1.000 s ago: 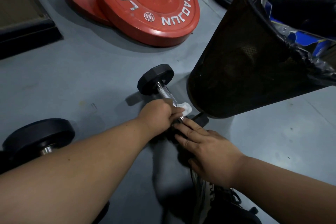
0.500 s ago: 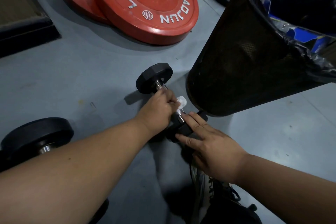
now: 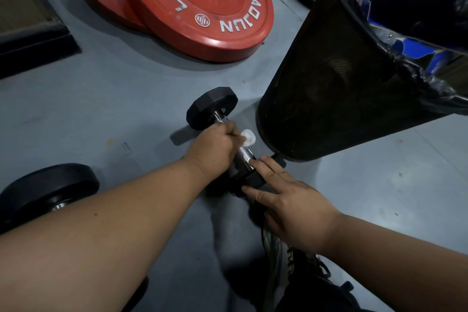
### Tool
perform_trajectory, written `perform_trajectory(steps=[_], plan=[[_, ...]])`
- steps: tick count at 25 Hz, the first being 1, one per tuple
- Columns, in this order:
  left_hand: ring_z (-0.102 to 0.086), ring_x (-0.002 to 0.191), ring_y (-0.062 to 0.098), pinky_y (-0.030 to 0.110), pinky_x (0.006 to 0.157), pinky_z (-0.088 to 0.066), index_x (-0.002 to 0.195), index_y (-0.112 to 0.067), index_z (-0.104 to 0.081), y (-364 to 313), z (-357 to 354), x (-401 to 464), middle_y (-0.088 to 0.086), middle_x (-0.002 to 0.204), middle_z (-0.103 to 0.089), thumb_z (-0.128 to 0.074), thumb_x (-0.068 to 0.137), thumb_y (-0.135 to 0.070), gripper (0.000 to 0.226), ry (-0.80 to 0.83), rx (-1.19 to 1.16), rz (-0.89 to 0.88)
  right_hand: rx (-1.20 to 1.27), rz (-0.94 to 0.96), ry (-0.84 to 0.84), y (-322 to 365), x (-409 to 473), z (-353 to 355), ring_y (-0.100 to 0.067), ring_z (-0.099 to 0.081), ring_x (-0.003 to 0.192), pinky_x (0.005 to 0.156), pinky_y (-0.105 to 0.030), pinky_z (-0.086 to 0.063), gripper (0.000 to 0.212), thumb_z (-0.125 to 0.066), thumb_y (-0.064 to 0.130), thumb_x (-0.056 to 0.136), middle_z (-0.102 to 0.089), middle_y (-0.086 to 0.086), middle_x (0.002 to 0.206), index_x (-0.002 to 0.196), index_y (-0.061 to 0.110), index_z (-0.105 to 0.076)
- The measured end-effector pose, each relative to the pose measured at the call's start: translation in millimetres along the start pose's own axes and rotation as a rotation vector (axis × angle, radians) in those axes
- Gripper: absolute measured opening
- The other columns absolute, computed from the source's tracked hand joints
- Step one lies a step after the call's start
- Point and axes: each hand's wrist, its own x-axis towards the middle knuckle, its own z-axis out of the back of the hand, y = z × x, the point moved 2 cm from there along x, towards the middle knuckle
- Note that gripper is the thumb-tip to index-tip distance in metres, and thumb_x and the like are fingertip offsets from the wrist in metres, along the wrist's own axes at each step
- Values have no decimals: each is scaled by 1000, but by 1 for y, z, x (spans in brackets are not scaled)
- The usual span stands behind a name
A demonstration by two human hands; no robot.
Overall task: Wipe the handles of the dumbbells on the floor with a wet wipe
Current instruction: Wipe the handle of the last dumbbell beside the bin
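Head view: dumbbell (image 3: 217, 111) lies on floor (image 3: 106, 99) beside mesh bin (image 3: 329, 99). My left hand (image 3: 215, 149) grips handle (image 3: 244, 153) w/ wet wipe (image 3: 248, 137). Right hand (image 3: 291, 205), fingers straight, presses near head.

Grey floor (image 3: 106, 99): small dumbbell (image 3: 212, 109), red plates (image 3: 202, 7), mesh bin (image 3: 329, 99), larger dumbbell (image 3: 48, 190).

My left hand (image 3: 215, 149) is curled tight, knuckles up, forearm stretched forward. My right hand (image 3: 291, 206) lies flat, its fingers (image 3: 268, 167) straight and spread, pressing down.
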Motion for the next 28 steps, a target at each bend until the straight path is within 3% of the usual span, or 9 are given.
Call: perform_trajectory(steps=[6, 9, 14, 19, 22, 25, 28], plan=[[-59, 87, 31, 35, 72, -52, 92, -6, -71, 16, -1, 13, 6, 93, -62, -61, 90, -18, 16, -116, 0, 75, 0, 3, -7, -1, -2, 1, -30, -19, 154, 92, -44, -58, 63, -33, 36, 82, -22, -11, 166, 140, 31, -58], [-58, 77, 35, 40, 62, -53, 89, -2, -71, 7, 0, 7, 11, 91, -64, -66, 82, -5, 9, -128, 78, -101, 11, -1, 4, -2, -2, 0, -29, -15, 155, 93, -46, -57, 63, -34, 36, 82, -18, -10, 167, 142, 31, -56], [-59, 71, 35, 43, 64, -54, 93, -3, -71, -14, -16, -8, 15, 89, -63, -48, 81, -14, 28, -16, 88, -413, 4, 1, 10, -1, -2, -1, -30, -15, 155, 92, -44, -58, 63, -36, 35, 82, -20, -13, 166, 141, 32, -56], [-56, 74, 34, 43, 66, -52, 102, -7, -69, -13, -12, -7, 13, 95, -64, -54, 87, -17, 24, -4, 92, -447, 17, 4, 0, -1, -1, -2, -32, -15, 155, 93, -45, -57, 62, -38, 33, 81, -22, -14, 166, 140, 30, -57], [-56, 86, 33, 42, 69, -50, 102, -10, -71, 2, -2, -2, 11, 106, -65, -46, 93, -20, 28, -55, 148, -329, 19, 4, -7, -2, -1, -3, -32, -19, 154, 94, -47, -57, 62, -38, 34, 81, -25, -11, 165, 140, 32, -57], [-55, 84, 32, 40, 64, -47, 95, -6, -73, 18, 5, -2, 9, 102, -67, -51, 99, -17, 25, -158, 174, -305, 9, 32, 4, -10, 2, -2, -31, -20, 154, 99, -49, -53, 59, -41, 33, 85, -23, -8, 166, 142, 31, -55], [-51, 89, 29, 38, 70, -48, 97, -6, -72, 20, -2, -4, 8, 102, -64, -43, 102, -23, 33, -127, 107, -234, 35, 2, -11, -15, 3, 0, -32, -20, 154, 108, -49, -47, 61, -38, 33, 89, -20, -12, 167, 148, 24, -48]])
